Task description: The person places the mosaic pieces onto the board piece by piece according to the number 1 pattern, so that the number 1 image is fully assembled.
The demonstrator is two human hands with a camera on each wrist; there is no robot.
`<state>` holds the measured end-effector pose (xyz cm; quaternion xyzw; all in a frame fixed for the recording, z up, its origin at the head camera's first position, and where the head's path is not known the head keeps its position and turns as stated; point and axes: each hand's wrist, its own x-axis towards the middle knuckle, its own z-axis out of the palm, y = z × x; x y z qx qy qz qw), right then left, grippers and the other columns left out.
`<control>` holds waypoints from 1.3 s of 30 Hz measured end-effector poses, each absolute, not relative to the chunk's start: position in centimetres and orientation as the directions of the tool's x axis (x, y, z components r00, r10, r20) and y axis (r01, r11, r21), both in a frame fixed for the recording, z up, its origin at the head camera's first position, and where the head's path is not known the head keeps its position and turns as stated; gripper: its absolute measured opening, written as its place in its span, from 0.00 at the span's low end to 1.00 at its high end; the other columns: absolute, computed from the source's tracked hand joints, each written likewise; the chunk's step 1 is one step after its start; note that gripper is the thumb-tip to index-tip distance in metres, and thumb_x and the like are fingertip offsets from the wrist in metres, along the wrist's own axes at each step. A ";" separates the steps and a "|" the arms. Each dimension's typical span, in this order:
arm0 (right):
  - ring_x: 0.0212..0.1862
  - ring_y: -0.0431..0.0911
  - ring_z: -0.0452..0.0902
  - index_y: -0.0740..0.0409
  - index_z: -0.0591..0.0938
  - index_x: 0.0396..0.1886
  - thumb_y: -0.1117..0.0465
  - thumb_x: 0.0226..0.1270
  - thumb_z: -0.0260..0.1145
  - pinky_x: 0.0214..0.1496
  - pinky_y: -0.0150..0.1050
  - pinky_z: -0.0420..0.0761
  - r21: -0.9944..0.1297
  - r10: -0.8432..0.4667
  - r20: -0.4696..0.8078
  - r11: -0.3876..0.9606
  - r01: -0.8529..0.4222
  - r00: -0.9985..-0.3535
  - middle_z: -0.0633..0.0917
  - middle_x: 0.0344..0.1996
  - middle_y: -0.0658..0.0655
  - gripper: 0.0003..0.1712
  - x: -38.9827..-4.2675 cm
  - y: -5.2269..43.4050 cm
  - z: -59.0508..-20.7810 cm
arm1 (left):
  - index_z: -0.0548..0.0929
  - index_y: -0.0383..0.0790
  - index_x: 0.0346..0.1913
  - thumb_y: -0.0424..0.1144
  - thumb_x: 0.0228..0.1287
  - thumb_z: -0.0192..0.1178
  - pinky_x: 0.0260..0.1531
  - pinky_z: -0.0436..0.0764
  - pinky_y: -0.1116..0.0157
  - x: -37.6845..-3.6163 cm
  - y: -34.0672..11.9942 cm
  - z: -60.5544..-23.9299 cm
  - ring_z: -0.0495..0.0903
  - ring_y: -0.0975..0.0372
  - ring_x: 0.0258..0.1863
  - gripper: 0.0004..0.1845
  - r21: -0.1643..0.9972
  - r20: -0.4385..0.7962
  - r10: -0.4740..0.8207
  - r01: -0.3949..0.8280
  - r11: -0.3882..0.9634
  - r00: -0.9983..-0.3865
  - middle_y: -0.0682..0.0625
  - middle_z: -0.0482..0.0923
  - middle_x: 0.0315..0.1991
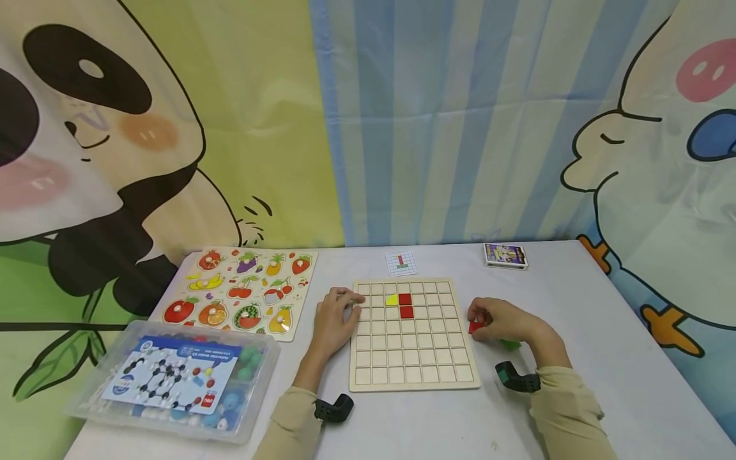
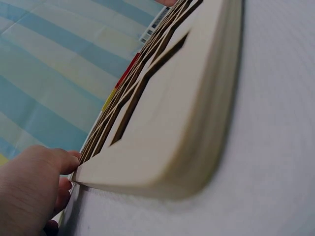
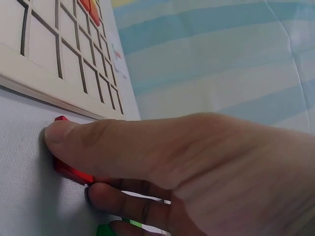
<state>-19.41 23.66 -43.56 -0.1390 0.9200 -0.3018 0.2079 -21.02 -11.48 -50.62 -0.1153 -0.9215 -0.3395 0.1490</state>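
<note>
A wooden grid board (image 1: 414, 358) lies flat with one yellow piece (image 1: 392, 299) and two red squares (image 1: 406, 305) near its far side. My left hand (image 1: 336, 322) holds the board's left edge; in the left wrist view the thumb (image 2: 64, 160) lies over the rim with other fingers against the side. Just off the board's right edge, my right hand (image 1: 503, 319) pinches a red block (image 3: 74, 172) low over the cloth, thumb across it. Green pieces (image 1: 510, 345) lie beneath that hand, partly hidden by it.
A small pattern card (image 1: 401, 263) lies behind the board, and a card box (image 1: 505, 255) stands back right. To the left are a fruit puzzle board (image 1: 305, 281) and a clear plastic case (image 1: 253, 409) of molecule-model parts. A printed curtain (image 1: 437, 128) hangs behind the table.
</note>
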 end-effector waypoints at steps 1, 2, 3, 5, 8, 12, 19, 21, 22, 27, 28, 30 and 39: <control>0.34 0.45 0.68 0.58 0.75 0.39 0.64 0.53 0.71 0.35 0.37 0.69 -0.611 -0.380 -0.297 0.781 -0.131 -0.876 0.75 0.30 0.55 0.16 -19.4 23.6 -43.6 | 0.84 0.52 0.41 0.38 0.61 0.60 0.42 0.65 0.59 -21.0 -11.5 -50.6 0.76 0.55 0.49 0.08 0.592 0.353 0.111 0.314 0.742 -0.929 0.50 0.75 0.48; 0.34 0.45 0.68 0.58 0.75 0.39 0.64 0.53 0.71 0.35 0.37 0.69 -0.608 -0.384 -0.293 0.782 -0.140 -0.876 0.75 0.30 0.55 0.15 -19.4 23.6 -43.6 | 0.84 0.52 0.41 0.38 0.61 0.60 0.42 0.65 0.59 -21.0 -11.5 -50.6 0.76 0.55 0.49 0.08 0.589 0.357 0.111 0.316 0.743 -0.927 0.50 0.75 0.48; 0.34 0.45 0.68 0.58 0.75 0.39 0.63 0.53 0.71 0.35 0.37 0.69 -0.604 -0.389 -0.286 0.783 -0.151 -0.875 0.75 0.30 0.55 0.15 -19.4 23.6 -43.6 | 0.84 0.51 0.41 0.38 0.61 0.60 0.42 0.65 0.59 -21.0 -11.5 -50.6 0.76 0.55 0.49 0.08 0.589 0.357 0.111 0.316 0.744 -0.927 0.51 0.75 0.48; 0.34 0.44 0.68 0.58 0.75 0.38 0.63 0.53 0.71 0.35 0.36 0.69 -0.596 -0.396 -0.275 0.785 -0.167 -0.876 0.76 0.30 0.55 0.15 -19.4 23.5 -43.6 | 0.84 0.51 0.41 0.38 0.61 0.60 0.42 0.66 0.59 -21.0 -11.5 -50.6 0.76 0.55 0.49 0.08 0.590 0.357 0.109 0.315 0.743 -0.928 0.51 0.75 0.48; 0.33 0.44 0.68 0.58 0.76 0.38 0.62 0.53 0.70 0.35 0.36 0.69 -0.579 -0.401 -0.258 0.793 -0.192 -0.879 0.76 0.30 0.54 0.15 -19.4 23.5 -43.5 | 0.84 0.51 0.41 0.38 0.61 0.60 0.42 0.66 0.58 -21.0 -11.4 -50.6 0.76 0.55 0.48 0.08 0.591 0.357 0.108 0.314 0.743 -0.928 0.51 0.75 0.48; 0.33 0.43 0.68 0.57 0.76 0.39 0.62 0.55 0.69 0.34 0.36 0.69 -0.560 -0.385 -0.253 0.806 -0.191 -0.887 0.75 0.29 0.52 0.13 -19.4 23.4 -43.6 | 0.84 0.52 0.41 0.38 0.61 0.60 0.42 0.66 0.59 -21.0 -11.5 -50.8 0.76 0.56 0.49 0.07 0.588 0.362 0.108 0.316 0.745 -0.926 0.51 0.75 0.48; 0.32 0.43 0.68 0.57 0.76 0.39 0.62 0.56 0.66 0.32 0.35 0.69 -0.570 -0.391 -0.205 0.793 -0.216 -0.897 0.75 0.28 0.51 0.11 -19.5 23.5 -43.8 | 0.84 0.53 0.41 0.38 0.61 0.60 0.42 0.66 0.59 -21.1 -11.5 -51.0 0.76 0.56 0.48 0.07 0.585 0.369 0.105 0.318 0.746 -0.923 0.51 0.75 0.47; 0.31 0.43 0.68 0.57 0.76 0.39 0.62 0.56 0.65 0.31 0.34 0.70 -0.580 -0.401 -0.175 0.780 -0.235 -0.899 0.75 0.28 0.51 0.11 -19.6 23.5 -43.9 | 0.84 0.52 0.40 0.38 0.61 0.60 0.42 0.66 0.59 -21.1 -11.5 -51.0 0.76 0.56 0.48 0.07 0.586 0.374 0.105 0.322 0.744 -0.921 0.51 0.75 0.47; 0.30 0.42 0.68 0.57 0.76 0.39 0.62 0.57 0.65 0.30 0.34 0.70 -0.586 -0.402 -0.160 0.774 -0.241 -0.902 0.75 0.28 0.51 0.10 -19.6 23.5 -43.9 | 0.84 0.53 0.40 0.38 0.61 0.60 0.42 0.66 0.59 -21.1 -11.5 -51.0 0.76 0.56 0.48 0.07 0.586 0.375 0.105 0.323 0.743 -0.921 0.51 0.75 0.47; 0.31 0.42 0.69 0.57 0.76 0.39 0.61 0.59 0.65 0.31 0.33 0.71 -0.626 -0.415 -0.081 0.729 -0.277 -0.906 0.76 0.28 0.51 0.10 -19.5 23.0 -44.2 | 0.84 0.53 0.40 0.38 0.61 0.60 0.42 0.66 0.59 -21.1 -11.5 -50.8 0.76 0.56 0.49 0.07 0.590 0.368 0.106 0.320 0.741 -0.924 0.51 0.75 0.48; 0.32 0.42 0.70 0.57 0.76 0.40 0.61 0.59 0.65 0.32 0.32 0.71 -0.635 -0.420 -0.067 0.718 -0.286 -0.905 0.76 0.28 0.50 0.10 -19.5 22.8 -44.2 | 0.84 0.53 0.40 0.38 0.61 0.60 0.42 0.66 0.59 -21.1 -11.5 -50.8 0.76 0.55 0.49 0.07 0.590 0.364 0.107 0.318 0.742 -0.925 0.51 0.75 0.48; 0.33 0.42 0.70 0.57 0.76 0.40 0.61 0.58 0.66 0.34 0.33 0.71 -0.658 -0.432 -0.049 0.693 -0.296 -0.901 0.76 0.29 0.51 0.12 -19.5 22.2 -44.1 | 0.84 0.52 0.41 0.38 0.61 0.60 0.42 0.66 0.59 -21.0 -11.4 -50.7 0.76 0.55 0.49 0.07 0.590 0.364 0.109 0.320 0.741 -0.925 0.51 0.75 0.48; 0.38 0.42 0.73 0.55 0.76 0.42 0.59 0.58 0.66 0.41 0.36 0.74 -0.644 -0.479 -0.017 0.677 -0.357 -0.878 0.79 0.34 0.50 0.13 -19.3 19.3 -43.9 | 0.84 0.53 0.41 0.38 0.61 0.60 0.42 0.65 0.59 -21.1 -11.4 -50.6 0.76 0.56 0.49 0.08 0.593 0.355 0.105 0.311 0.743 -0.929 0.51 0.75 0.48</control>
